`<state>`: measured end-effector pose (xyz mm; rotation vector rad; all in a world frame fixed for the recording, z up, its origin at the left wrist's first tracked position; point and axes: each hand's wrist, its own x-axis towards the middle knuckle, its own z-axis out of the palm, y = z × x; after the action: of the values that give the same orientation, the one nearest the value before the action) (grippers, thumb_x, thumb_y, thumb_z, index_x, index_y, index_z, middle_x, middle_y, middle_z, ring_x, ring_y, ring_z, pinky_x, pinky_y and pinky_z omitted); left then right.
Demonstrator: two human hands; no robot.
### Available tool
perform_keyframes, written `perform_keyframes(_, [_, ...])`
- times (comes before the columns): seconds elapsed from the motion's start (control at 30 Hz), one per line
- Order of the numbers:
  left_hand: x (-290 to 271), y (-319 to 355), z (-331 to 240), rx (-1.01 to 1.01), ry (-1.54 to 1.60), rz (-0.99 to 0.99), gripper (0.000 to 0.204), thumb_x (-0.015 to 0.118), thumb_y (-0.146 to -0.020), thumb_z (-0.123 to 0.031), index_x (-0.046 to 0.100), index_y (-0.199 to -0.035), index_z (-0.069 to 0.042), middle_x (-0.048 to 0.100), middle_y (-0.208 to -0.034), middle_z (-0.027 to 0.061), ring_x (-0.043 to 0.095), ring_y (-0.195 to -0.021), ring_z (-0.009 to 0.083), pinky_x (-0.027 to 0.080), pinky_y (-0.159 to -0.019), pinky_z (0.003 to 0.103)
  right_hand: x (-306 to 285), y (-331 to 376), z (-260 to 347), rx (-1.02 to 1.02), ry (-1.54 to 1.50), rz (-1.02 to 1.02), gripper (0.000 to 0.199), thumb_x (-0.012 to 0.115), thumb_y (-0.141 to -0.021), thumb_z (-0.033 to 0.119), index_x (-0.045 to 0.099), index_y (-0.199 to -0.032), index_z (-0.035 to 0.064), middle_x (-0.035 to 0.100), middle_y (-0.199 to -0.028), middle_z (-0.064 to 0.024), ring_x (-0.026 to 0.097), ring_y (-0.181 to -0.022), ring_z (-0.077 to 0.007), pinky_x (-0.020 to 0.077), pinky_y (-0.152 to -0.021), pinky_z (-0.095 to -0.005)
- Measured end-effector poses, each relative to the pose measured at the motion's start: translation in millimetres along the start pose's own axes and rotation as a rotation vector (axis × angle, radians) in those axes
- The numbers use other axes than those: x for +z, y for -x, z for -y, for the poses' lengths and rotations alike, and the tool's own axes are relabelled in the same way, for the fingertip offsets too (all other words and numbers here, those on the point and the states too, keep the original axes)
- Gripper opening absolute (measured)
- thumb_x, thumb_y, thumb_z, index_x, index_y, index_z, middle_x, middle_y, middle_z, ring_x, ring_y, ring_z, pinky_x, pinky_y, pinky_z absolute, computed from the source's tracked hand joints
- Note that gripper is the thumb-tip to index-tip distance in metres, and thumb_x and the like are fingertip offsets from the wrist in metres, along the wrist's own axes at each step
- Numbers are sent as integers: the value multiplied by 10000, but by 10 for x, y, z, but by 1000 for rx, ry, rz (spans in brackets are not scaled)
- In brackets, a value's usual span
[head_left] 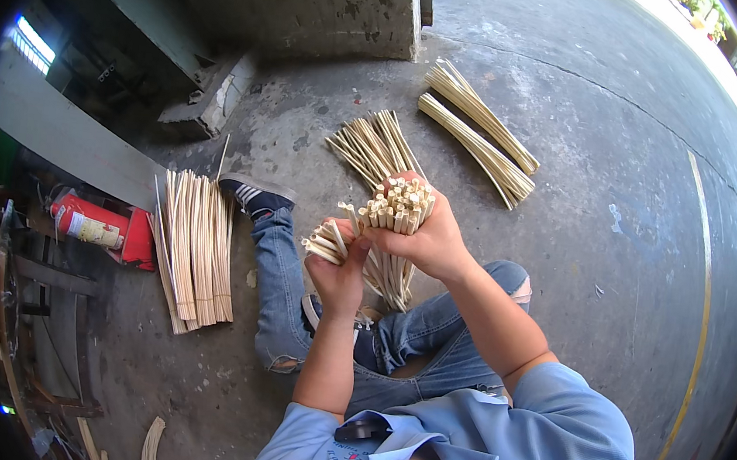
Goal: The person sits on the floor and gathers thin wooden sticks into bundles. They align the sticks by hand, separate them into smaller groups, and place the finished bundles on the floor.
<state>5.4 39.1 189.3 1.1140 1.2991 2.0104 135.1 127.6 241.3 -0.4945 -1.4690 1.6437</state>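
Observation:
My right hand (433, 240) is wrapped round a thick bundle of thin pale sticks (401, 205), their cut ends facing up. Close beside it, my left hand (340, 276) grips a smaller bunch of the same sticks (324, 242). One or two sticks stand out between the two hands, near the left thumb. The lower lengths of the held sticks (392, 280) show beneath my hands, in front of my crossed shins. Just beyond, a loose pile of sticks (371, 147) lies on the floor, partly hidden by my right hand.
Two bundles of sticks (480, 152) lie on the concrete floor at the far right. By my outstretched foot is a wide stack of sticks (196, 250), next to a red fire extinguisher (92, 228). A metal cabinet-like structure (318, 7) stands beyond; more sticks (153, 443) lie near left.

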Motion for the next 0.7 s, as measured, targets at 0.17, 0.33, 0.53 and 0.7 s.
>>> perform_keyframes(0.17, [-11, 2, -24, -90, 132, 61, 252, 828, -885, -162, 620, -916, -24, 611, -913, 1, 555, -844, 83, 464, -784, 260, -8, -48, 61, 41, -232, 143, 570, 897, -677, 39, 588, -1156, 57, 659, -1056, -18, 633, -1007, -121, 525, -918, -286])
perform_keyframes(0.33, [35, 5, -86, -96, 181, 67, 248, 836, -875, -157, 644, -947, -16, 629, -890, -8, 577, -834, 79, 479, -780, 252, -84, -60, 42, 56, -135, 205, 580, 888, -697, 50, 585, -1192, 56, 668, -1050, -5, 630, -1002, -97, 520, -911, -278])
perform_keyframes(0.53, [-37, -7, 16, -156, 141, 123, 337, 853, -860, -206, 619, -1026, -29, 648, -986, 17, 589, -886, 107, 482, -809, 272, -97, -37, -13, 65, -118, 145, 500, 869, -709, 62, 571, -1111, 56, 664, -993, 2, 621, -939, -71, 517, -828, -263])
perform_keyframes(0.7, [-5, 53, 116, -119, 172, 85, 421, 847, -867, -304, 672, -1086, 11, 677, -948, 11, 606, -847, 84, 485, -769, 244, -153, -51, -68, 2, -42, 45, 461, 836, -734, 53, 557, -1101, 41, 670, -945, -3, 623, -889, -66, 519, -791, -259])
